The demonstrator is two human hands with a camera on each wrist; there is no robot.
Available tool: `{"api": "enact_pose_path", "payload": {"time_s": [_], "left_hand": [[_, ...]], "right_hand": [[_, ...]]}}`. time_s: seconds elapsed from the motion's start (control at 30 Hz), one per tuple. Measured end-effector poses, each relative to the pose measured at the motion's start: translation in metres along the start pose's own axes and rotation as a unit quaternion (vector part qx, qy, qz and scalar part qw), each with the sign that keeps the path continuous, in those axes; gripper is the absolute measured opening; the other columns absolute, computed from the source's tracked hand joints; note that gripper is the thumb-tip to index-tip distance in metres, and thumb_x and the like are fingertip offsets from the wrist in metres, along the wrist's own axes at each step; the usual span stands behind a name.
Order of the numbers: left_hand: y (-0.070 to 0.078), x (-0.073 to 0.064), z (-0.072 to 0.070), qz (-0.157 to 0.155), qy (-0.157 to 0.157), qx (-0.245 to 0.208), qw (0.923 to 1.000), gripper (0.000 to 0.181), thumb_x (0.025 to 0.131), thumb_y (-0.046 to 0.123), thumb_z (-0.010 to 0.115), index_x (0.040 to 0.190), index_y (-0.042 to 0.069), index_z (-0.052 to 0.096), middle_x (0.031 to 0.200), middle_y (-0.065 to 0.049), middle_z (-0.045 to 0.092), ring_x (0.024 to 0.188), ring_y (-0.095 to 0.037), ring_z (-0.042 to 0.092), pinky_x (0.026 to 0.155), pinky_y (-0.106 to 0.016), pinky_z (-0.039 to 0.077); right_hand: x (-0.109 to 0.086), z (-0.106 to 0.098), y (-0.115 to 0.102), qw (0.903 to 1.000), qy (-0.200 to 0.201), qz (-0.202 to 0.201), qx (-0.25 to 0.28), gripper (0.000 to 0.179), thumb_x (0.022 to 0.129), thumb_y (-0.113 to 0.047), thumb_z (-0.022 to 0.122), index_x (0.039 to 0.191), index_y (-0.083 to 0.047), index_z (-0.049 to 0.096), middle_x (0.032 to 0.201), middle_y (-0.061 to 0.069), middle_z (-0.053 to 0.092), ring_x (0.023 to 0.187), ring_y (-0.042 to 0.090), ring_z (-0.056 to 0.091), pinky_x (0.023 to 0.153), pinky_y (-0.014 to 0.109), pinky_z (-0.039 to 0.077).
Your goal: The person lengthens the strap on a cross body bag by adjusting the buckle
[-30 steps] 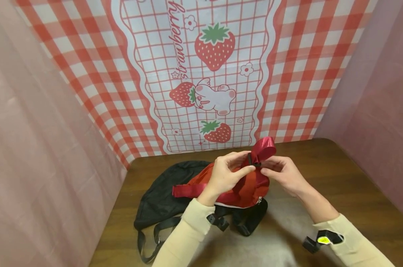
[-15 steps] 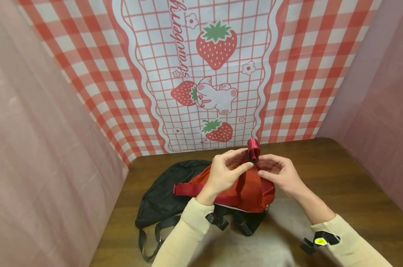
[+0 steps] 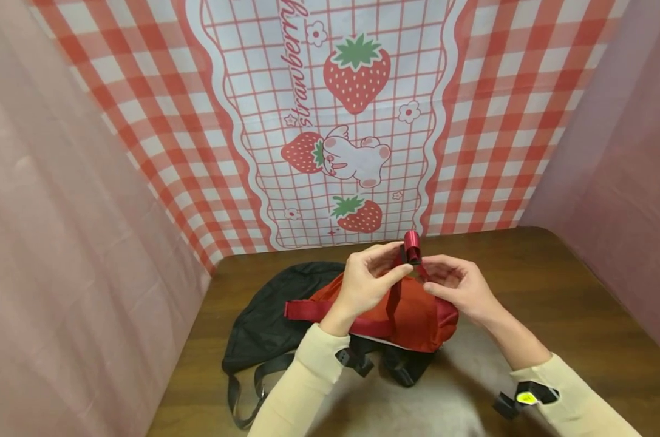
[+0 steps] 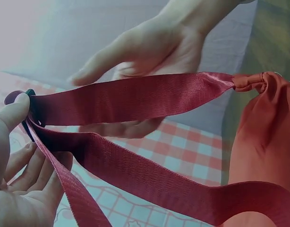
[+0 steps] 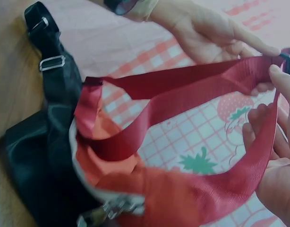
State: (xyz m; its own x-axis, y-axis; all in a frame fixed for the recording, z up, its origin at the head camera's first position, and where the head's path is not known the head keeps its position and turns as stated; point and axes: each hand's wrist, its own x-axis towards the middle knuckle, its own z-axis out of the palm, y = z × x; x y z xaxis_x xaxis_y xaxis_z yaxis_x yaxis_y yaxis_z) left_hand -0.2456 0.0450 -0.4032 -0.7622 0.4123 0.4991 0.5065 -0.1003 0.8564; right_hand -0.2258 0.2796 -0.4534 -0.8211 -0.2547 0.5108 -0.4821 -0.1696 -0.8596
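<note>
Red woven strap (image 4: 140, 97): orange fabric bag (image 3: 419, 318) below left hand's (image 3: 365, 279) fingers, black fabric bag (image 3: 275, 315) leftward; long axis fingers-to-orange bag. Left fingers pinch black buckle (image 4: 35, 108); right hand's (image 3: 466, 288) fingers apart.

A soft orange-red fabric bag (image 3: 417, 306) lies overlapping a black fabric bag (image 3: 272, 309) on a brown wooden table (image 3: 532, 291); its flat crimson webbing strap (image 4: 135, 99) rises above it, looped through a small black slider buckle (image 5: 288, 64).
</note>
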Motion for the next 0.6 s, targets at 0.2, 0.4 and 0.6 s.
{"api": "enact_pose_path", "payload": {"time_s": [0.2,0.4,0.6], "left_hand": [[0.0,0.0,0.001,0.003,-0.005,0.009,0.9999,0.043,0.095,0.001,0.078,0.137,-0.003,0.069,0.129,-0.025,0.073,0.121,-0.036,0.074,0.102,-0.03,0.061],[-0.001,-0.001,0.001,-0.002,0.0,0.015,0.9999,0.043,0.095,0.002,0.079,0.137,-0.001,0.07,0.13,-0.023,0.074,0.12,-0.033,0.075,0.101,-0.029,0.061],[-0.003,0.0,0.004,-0.004,-0.015,0.006,0.9999,0.042,0.096,0.003,0.078,0.137,-0.001,0.07,0.13,-0.024,0.073,0.121,-0.032,0.074,0.103,-0.03,0.06]], "right_hand": [[0.002,0.001,-0.006,0.9972,0.043,-0.001,-0.06,0.04,0.092,0.016,0.072,0.128,-0.001,0.075,0.112,-0.01,0.081,0.097,0.006,0.077,0.078,0.018,0.063],[-0.002,-0.004,-0.006,0.9955,0.026,-0.01,-0.091,0.04,0.09,0.021,0.069,0.127,0.007,0.072,0.117,-0.012,0.08,0.102,0.002,0.076,0.083,0.017,0.062],[0.008,0.0,-0.012,0.9956,0.022,-0.048,-0.078,0.038,0.089,0.022,0.07,0.125,0.009,0.072,0.115,-0.008,0.081,0.101,0.004,0.077,0.087,0.02,0.063]]}}
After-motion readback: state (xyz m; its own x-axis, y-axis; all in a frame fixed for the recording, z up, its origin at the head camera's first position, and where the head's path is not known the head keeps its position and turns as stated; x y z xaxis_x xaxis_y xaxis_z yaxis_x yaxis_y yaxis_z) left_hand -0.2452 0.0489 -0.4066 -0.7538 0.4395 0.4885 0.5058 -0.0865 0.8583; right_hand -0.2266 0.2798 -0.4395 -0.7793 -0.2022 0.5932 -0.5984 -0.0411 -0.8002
